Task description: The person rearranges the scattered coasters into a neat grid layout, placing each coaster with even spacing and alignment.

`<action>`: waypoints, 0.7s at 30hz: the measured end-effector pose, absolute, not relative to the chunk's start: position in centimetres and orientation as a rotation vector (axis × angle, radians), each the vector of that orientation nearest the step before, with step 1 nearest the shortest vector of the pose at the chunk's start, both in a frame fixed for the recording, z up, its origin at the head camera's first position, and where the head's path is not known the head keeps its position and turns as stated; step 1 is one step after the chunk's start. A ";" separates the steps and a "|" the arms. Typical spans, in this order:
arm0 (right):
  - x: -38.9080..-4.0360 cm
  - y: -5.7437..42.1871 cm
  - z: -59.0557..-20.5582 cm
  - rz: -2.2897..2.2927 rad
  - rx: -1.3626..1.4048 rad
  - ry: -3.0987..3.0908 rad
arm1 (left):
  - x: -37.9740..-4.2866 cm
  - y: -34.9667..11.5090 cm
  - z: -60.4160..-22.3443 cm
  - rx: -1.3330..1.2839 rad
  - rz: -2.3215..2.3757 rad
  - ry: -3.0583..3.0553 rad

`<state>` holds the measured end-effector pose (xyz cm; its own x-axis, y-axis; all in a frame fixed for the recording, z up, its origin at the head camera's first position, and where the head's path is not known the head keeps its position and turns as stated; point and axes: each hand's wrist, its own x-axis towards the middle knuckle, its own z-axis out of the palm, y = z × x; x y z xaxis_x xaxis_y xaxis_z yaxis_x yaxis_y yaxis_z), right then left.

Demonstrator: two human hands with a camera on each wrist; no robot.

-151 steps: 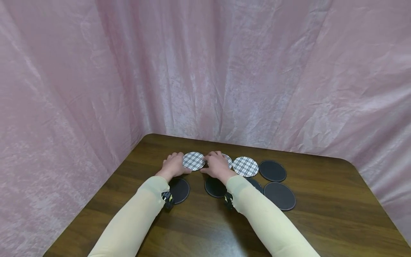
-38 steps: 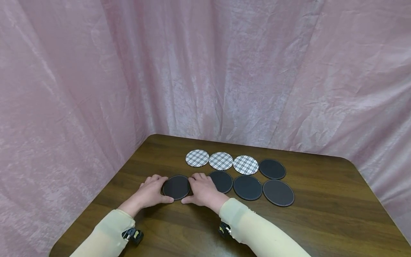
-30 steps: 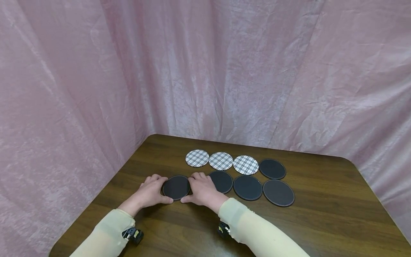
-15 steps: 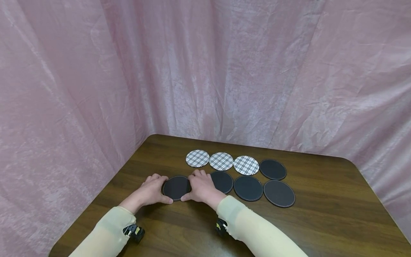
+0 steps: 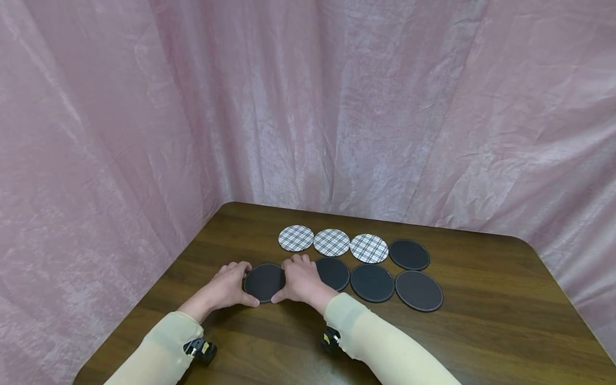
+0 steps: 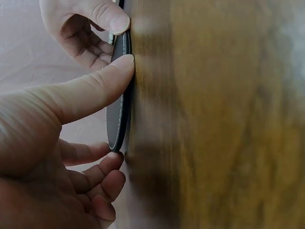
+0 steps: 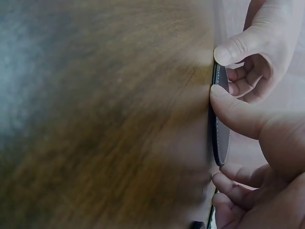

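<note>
A round black coaster (image 5: pixel 264 282) with pale stitching round its rim lies flat at the left end of the front row. My left hand (image 5: pixel 222 286) grips its left edge, thumb on the near side and fingers curled at the far side. From the right, my right hand (image 5: pixel 304 280) holds the same coaster in a like way, partly covering the neighbouring black coaster (image 5: pixel 333 274). In the left wrist view the thumb presses the stitched rim of the coaster (image 6: pixel 116 119), close over the table. The right wrist view shows both thumbs side by side on the coaster's edge (image 7: pixel 222 133).
Behind, three white plaid coasters (image 5: pixel 331 243) and a black coaster (image 5: pixel 409 254) form a back row. Two more black coasters, one in the middle (image 5: pixel 372 282) and one at the right end (image 5: pixel 418 290), continue the front row. Pink curtains (image 5: pixel 308 107) surround the wooden table (image 5: pixel 500 299).
Five seconds ago both hands were at the leftmost plaid coaster; they have since come nearer to the left black coaster. Plaid and front-row coasters were shifted. In the last second almost nothing moves.
</note>
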<state>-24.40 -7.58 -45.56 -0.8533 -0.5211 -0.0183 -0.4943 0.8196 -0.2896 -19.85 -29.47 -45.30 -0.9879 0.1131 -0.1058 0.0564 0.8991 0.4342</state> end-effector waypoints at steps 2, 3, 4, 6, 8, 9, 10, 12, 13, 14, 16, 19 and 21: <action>-24.3 -7.6 -45.6 -0.436 -0.811 2.908 | -19.7 -29.5 -45.3 0.131 0.667 2.945; -24.3 -7.6 -45.6 -0.441 -0.812 2.911 | -19.7 -29.5 -45.3 0.134 0.667 2.951; -24.3 -7.7 -45.6 -0.446 -0.813 2.915 | -19.6 -29.5 -45.4 0.137 0.667 2.957; -24.2 -7.7 -45.7 -0.460 -0.814 2.920 | -19.5 -29.5 -45.5 0.136 0.667 2.968; -24.1 -7.6 -45.8 -0.477 -0.815 2.929 | -19.4 -29.4 -45.6 0.138 0.660 2.981; -24.0 -7.6 -45.9 -0.483 -0.816 2.935 | -19.4 -29.4 -45.7 0.137 0.656 2.988; -23.9 -7.5 -45.9 -0.489 -0.821 2.941 | -19.4 -29.3 -45.8 0.138 0.651 2.996; -23.7 -7.4 -45.9 -0.500 -0.838 2.960 | -19.3 -29.2 -45.9 0.146 0.642 3.018; -23.6 -7.3 -45.9 -0.497 -0.849 2.973 | -19.3 -29.2 -46.0 0.152 0.639 3.029; -23.6 -7.3 -45.9 -0.491 -0.861 2.988 | -19.4 -29.1 -46.0 0.159 0.635 3.041; -23.6 -7.1 -45.9 -0.475 -0.883 3.013 | -19.4 -29.0 -46.2 0.169 0.629 3.062; -23.7 -6.8 -45.8 -0.456 -0.889 3.036 | -19.5 -28.5 -46.1 0.174 0.627 3.073; -23.9 -6.5 -45.8 -0.460 -0.885 3.038 | -19.7 -28.2 -45.9 0.174 0.627 3.073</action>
